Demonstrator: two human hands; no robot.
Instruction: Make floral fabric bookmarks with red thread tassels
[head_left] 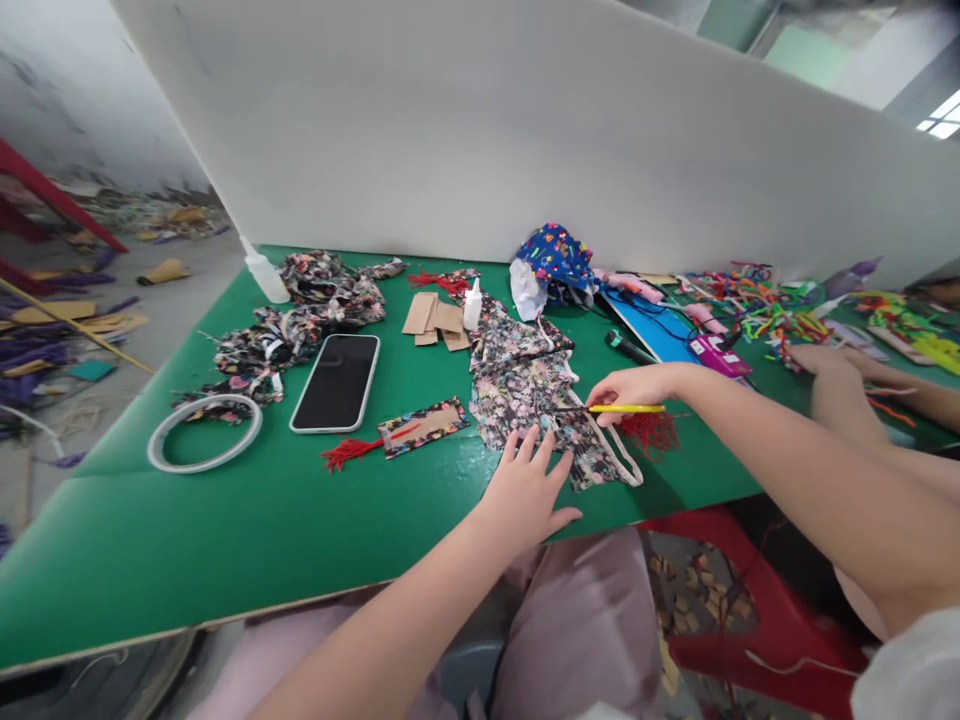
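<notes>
A piece of dark floral cloth point(510, 385) with a pale edge strip lies flat on the green table point(262, 540). My left hand point(529, 485) rests on its near edge, palm down and fingers spread. My right hand point(626, 390) is closed on what look like yellow-handled scissors point(634, 408), seen edge-on. Their thin dark blades point left, low over the cloth. Left of the cloth lies a floral-covered bookmark point(426, 428) with a red tassel point(351, 454). Other red threads point(651, 436) lie just beyond the scissors' handle.
A phone point(337, 385), a white tape ring point(204, 432) and crumpled floral scraps point(330, 290) lie to the left. Brown card pieces point(435, 318) and a small glue bottle point(472, 305) are behind. At right, a co-worker's arms point(840, 385) reach in near colourful cords point(750, 290).
</notes>
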